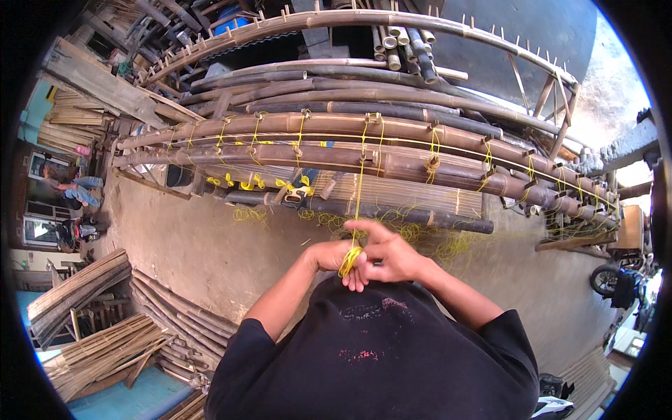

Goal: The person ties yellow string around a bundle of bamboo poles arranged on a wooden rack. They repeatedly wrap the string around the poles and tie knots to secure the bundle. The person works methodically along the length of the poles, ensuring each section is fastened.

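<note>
Both hands meet in front of my chest at a small bundle of yellow cord [348, 262]. My left hand [327, 256] is closed around the bundle, its fingers partly hidden behind the cord and the other hand. My right hand [392, 256] presses its thumb side against the bundle, while its index finger stretches out over the taut strand. That strand [359, 192] rises from the bundle to the nearer pole [322, 158] of a long bamboo frame, where it crosses a short peg. More yellow ties hang along the frame.
Thin bamboo strips [406, 189] form a slatted panel behind the frame's lower part, with tangled yellow cord [455, 241] beneath. A black-and-yellow tool [292, 194] hangs near the panel. Stacked bamboo poles [182, 304] lie at left. A motorcycle [619, 283] stands at right.
</note>
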Demonstrator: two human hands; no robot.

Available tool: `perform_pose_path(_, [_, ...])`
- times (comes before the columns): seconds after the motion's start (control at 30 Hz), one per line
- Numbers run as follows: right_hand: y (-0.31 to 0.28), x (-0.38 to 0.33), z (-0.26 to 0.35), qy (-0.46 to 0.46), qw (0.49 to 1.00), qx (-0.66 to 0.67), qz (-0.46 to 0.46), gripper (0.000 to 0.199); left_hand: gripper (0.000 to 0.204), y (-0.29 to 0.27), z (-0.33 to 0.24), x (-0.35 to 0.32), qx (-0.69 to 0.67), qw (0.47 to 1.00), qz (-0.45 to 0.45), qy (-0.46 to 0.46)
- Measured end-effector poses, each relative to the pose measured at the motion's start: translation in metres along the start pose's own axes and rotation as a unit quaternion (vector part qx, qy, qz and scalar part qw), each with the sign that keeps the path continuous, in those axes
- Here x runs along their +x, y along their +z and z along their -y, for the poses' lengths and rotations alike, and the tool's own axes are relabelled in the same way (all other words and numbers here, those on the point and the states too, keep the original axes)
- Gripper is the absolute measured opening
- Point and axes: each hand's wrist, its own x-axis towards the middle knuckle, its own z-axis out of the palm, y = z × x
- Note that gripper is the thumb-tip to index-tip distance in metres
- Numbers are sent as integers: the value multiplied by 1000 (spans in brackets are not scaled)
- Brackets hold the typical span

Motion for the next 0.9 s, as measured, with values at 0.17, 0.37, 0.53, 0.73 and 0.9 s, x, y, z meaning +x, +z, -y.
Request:
perform_pose_path(0.17, [10,4,-15,61,997,-16,49,16,52,-2,6,-20,-91,984,-150,3])
perform_pose_path(0.37, [24,16,-42,281,959,42,-14,18,35,8,37,-33,-99,933,-338,71])
perform_pose_path(0.53, [31,36,-26,51,983,-138,-113,28,24,8,32,-35,-145,902,-405,45])
perform_pose_path(0.73, [15,31,-26,-37,947,-282,153,22,16,-8,24,-42,-334,891,-300,76])
perform_pose_path(0.9, [14,35,-31,260,964,-61,-8,22,31,-5,-13,-24,-261,842,-400,250])
